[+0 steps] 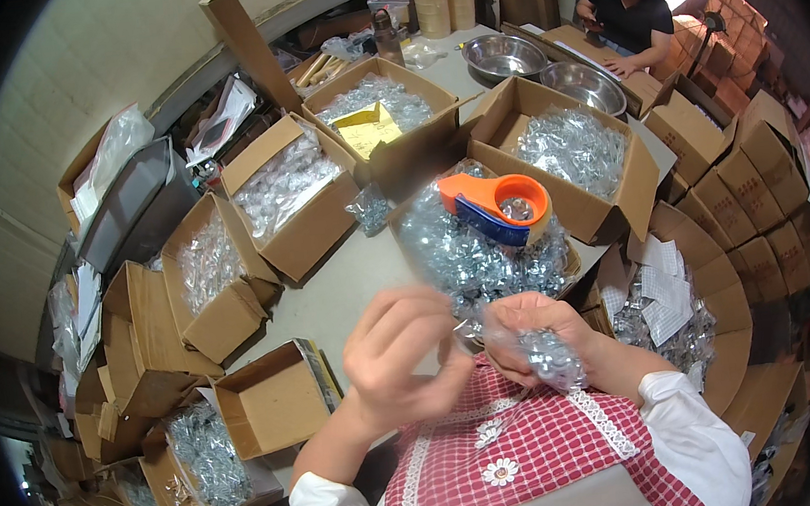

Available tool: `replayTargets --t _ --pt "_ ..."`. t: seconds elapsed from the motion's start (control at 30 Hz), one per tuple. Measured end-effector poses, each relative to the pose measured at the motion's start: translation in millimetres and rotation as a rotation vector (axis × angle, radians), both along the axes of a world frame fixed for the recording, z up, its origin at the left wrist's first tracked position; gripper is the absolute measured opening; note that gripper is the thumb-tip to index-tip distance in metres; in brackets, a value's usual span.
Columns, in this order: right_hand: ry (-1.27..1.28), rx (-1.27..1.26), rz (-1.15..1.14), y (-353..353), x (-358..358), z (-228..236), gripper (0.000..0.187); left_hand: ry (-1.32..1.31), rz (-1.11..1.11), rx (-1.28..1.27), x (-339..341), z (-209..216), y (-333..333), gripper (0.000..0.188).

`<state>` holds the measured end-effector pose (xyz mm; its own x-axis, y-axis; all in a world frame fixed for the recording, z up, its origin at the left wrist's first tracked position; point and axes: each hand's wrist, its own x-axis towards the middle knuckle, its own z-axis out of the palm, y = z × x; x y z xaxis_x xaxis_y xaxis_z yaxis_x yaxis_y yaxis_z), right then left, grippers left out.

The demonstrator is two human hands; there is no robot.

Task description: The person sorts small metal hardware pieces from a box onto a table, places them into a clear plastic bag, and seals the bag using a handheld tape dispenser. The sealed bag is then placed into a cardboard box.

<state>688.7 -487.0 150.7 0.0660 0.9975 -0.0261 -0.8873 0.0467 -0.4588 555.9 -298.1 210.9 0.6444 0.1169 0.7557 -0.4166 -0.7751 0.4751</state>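
My right hand grips a small clear plastic bag filled with shiny metal parts, held just above the apron. Beside it, my left hand is raised with its fingers curled toward the thumb, partly blurred by motion. Whatever those fingers may pinch is too small and blurred to make out. Just beyond both hands lies a big heap of small silvery metal parts in clear plastic. On top of the heap rests an orange and blue tape dispenser.
Open cardboard boxes of bagged parts ring the grey table, including a box at left and a box at right. A shallow cardboard box stands near left. Steel bowls sit at the back, near a seated person.
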Motion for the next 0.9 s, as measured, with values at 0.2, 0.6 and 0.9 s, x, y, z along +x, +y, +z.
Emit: replayTargets --t 0.2,0.6,0.9 --pt "-0.185 -0.221 -0.088 -6.0 1.3 18.5 0.031 -0.092 0.143 0.488 -5.5 18.4 11.9 0.017" --pt "-1.105 -0.154 -0.671 -10.5 5.5 -3.1 0.01 0.401 0.035 -0.716 -22.4 -20.8 20.8 0.023" --pt "-1.487 -0.078 -0.792 -3.1 2.1 -17.5 0.009 0.426 -0.259 -0.953 -4.5 -46.8 19.7 0.026"
